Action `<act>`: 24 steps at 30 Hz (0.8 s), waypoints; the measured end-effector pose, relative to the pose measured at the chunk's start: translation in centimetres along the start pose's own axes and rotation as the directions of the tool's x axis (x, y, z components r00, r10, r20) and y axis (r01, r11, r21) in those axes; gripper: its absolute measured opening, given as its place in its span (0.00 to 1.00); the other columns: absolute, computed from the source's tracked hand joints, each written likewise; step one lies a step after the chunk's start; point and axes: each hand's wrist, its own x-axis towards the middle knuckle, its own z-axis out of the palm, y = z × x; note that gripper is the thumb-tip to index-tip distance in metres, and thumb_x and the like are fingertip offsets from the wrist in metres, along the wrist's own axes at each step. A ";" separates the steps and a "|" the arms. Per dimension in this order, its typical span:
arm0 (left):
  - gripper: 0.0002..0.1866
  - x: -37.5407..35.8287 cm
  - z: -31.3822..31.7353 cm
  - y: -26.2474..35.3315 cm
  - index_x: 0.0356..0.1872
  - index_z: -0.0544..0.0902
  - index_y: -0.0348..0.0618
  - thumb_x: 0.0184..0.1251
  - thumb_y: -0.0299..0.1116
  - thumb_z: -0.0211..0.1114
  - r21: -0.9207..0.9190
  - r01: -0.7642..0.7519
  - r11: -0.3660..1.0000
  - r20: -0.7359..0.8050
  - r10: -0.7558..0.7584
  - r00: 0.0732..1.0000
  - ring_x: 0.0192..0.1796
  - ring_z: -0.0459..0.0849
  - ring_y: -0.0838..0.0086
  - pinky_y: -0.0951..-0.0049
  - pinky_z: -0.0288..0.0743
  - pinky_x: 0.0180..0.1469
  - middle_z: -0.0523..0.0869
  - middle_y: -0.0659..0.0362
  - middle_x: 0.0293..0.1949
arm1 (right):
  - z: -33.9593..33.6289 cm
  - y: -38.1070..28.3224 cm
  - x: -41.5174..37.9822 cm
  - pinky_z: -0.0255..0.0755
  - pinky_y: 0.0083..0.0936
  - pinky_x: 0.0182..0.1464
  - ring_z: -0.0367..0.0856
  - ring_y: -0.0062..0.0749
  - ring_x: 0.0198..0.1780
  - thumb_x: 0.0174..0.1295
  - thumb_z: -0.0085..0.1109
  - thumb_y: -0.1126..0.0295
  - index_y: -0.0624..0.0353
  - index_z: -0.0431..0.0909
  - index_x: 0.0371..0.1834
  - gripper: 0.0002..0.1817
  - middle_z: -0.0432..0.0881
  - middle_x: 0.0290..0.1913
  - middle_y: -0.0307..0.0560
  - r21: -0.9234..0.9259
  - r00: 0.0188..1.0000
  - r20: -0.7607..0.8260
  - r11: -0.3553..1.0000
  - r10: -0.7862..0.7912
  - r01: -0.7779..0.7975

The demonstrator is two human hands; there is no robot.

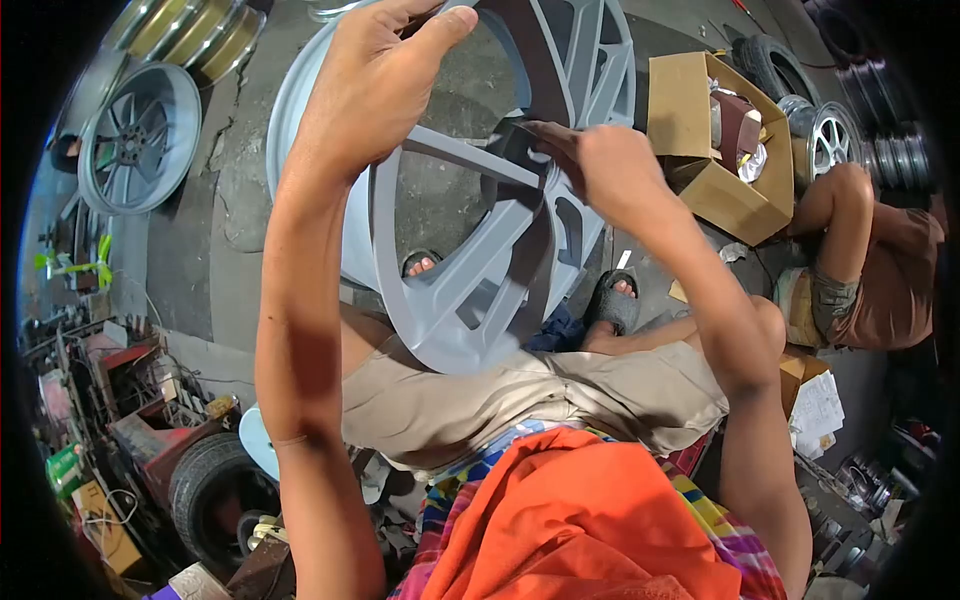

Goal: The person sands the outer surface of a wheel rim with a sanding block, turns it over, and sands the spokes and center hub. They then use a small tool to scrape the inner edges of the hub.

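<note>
A grey spoked alloy wheel (430,312) stands tilted between my legs, its lower edge against my trousers. At the top of the wheel, my left hand (385,85) is closed round the rim, its thumb pointing right and its other fingers partly hidden. My right hand (615,170) is closed near the hub, pinching a dark, thin piece (518,143) that looks like a sheet of sandpaper. That piece lies against the spokes by the centre. Its exact kind is hard to make out.
Another grey wheel (138,140) stands at the left, near stacked gold-coloured rims (185,35). An open cardboard box (690,100) with crumpled contents is at the right. Beyond it sits another person (885,270). A black tyre (195,495) and clutter lie at lower left.
</note>
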 end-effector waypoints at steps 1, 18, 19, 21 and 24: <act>0.21 -0.1 -0.2 0.1 0.68 0.78 0.30 0.78 0.27 0.58 0.000 0.000 1.000 -0.010 0.000 1.000 0.58 0.80 0.78 0.76 0.71 0.64 0.86 0.58 0.59 | -0.6 0.0 -0.1 0.78 0.51 0.37 0.85 0.59 0.34 0.71 0.56 0.66 0.44 0.83 0.64 0.19 0.85 0.28 0.59 0.024 1.000 -0.014 0.999 -0.022 0.023; 0.21 -0.4 -0.4 0.2 0.67 0.79 0.30 0.78 0.27 0.57 -0.025 0.035 0.999 -0.010 -0.036 0.999 0.58 0.81 0.77 0.75 0.71 0.64 0.86 0.57 0.58 | -2.8 0.1 -0.7 0.74 0.52 0.39 0.82 0.64 0.35 0.72 0.54 0.67 0.61 0.83 0.46 0.11 0.83 0.31 0.64 0.116 0.999 0.041 0.993 0.001 -0.006; 0.21 -0.5 -0.4 0.0 0.67 0.79 0.30 0.78 0.27 0.57 -0.021 0.035 0.999 -0.007 -0.035 0.999 0.58 0.81 0.77 0.75 0.71 0.64 0.86 0.57 0.58 | -1.5 0.1 0.2 0.74 0.52 0.40 0.82 0.65 0.36 0.72 0.55 0.67 0.60 0.84 0.49 0.12 0.83 0.32 0.65 0.142 1.000 0.005 0.990 0.000 -0.001; 0.21 -0.4 -0.4 -0.3 0.68 0.79 0.30 0.78 0.27 0.57 -0.020 0.008 1.000 -0.012 -0.008 1.000 0.58 0.80 0.77 0.76 0.71 0.64 0.86 0.58 0.58 | -0.4 -0.2 0.7 0.74 0.52 0.41 0.82 0.65 0.37 0.72 0.56 0.67 0.59 0.85 0.52 0.13 0.83 0.33 0.66 0.167 1.000 -0.029 0.986 -0.002 0.006; 0.21 -0.6 -0.5 -0.2 0.68 0.79 0.31 0.79 0.28 0.57 -0.006 -0.022 1.000 -0.005 0.022 1.000 0.57 0.80 0.78 0.76 0.71 0.63 0.86 0.59 0.57 | -1.1 -1.3 0.6 0.76 0.49 0.41 0.82 0.64 0.38 0.71 0.58 0.68 0.56 0.85 0.58 0.15 0.84 0.36 0.65 0.221 0.992 0.122 0.975 -0.040 0.013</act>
